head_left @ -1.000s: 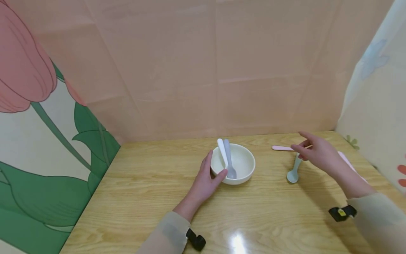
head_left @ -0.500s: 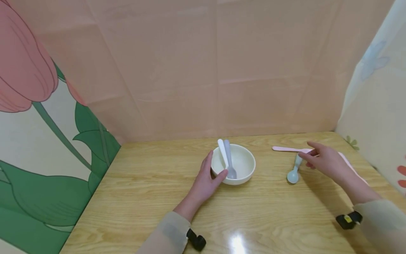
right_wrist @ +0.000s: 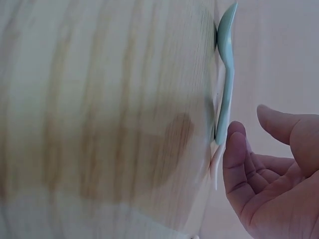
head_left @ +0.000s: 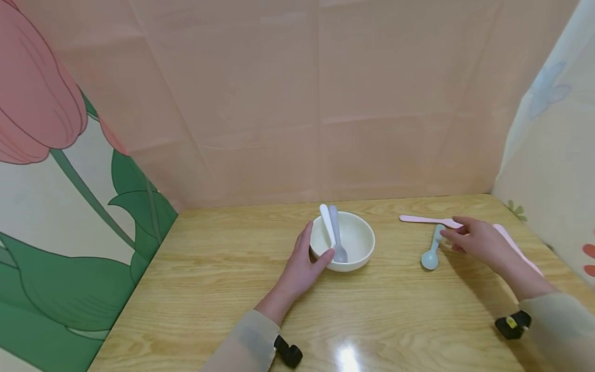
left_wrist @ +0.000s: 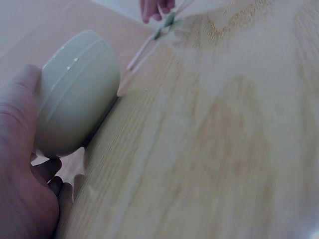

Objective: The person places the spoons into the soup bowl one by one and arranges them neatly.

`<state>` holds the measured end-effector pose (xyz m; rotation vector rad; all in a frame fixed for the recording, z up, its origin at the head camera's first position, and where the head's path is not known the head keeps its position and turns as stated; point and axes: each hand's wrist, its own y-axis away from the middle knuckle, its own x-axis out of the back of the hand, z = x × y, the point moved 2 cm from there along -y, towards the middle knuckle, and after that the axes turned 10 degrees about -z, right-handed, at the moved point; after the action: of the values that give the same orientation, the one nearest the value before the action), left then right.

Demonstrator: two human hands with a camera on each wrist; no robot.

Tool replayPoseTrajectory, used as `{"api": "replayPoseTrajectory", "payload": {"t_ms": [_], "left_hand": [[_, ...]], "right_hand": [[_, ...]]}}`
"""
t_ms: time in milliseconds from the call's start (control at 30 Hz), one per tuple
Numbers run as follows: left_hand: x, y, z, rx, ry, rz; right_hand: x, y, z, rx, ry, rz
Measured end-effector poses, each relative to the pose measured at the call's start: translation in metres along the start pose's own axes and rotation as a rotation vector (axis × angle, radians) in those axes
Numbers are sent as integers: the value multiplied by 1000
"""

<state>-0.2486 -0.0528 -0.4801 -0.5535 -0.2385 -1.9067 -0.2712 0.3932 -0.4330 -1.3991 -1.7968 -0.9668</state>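
Note:
A white bowl (head_left: 360, 240) (left_wrist: 79, 94) stands on the table, gripped at its left side by my left hand (head_left: 301, 266) (left_wrist: 20, 159), the thumb at the rim. Inside it lean a white utensil (head_left: 327, 222) and a lilac spoon (head_left: 340, 253). My right hand (head_left: 483, 245) (right_wrist: 279, 174) hovers by the handle end of a light teal spoon (head_left: 429, 259) (right_wrist: 226, 74). In the right wrist view its thumb stands apart from the fingers, which hold nothing; whether a fingertip touches the handle I cannot tell.
Behind the teal spoon lies a pink utensil (head_left: 420, 219), its right end partly covered by my right hand. A second pink utensil (head_left: 513, 245) lies further right, partly behind the right forearm. A pink cloth (head_left: 260, 113) hangs behind the table.
My right hand has come down and slightly to the right, closer to the teal spoon's handle. My left hand and the bowl have stayed in place.

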Motion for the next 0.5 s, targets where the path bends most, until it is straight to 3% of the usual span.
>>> {"api": "replayPoseTrajectory", "payload": {"t_ms": [500], "left_hand": [[0,1,1,5,2,1]], "right_hand": [[-8,-8,4,-10,-64,-75]]}}
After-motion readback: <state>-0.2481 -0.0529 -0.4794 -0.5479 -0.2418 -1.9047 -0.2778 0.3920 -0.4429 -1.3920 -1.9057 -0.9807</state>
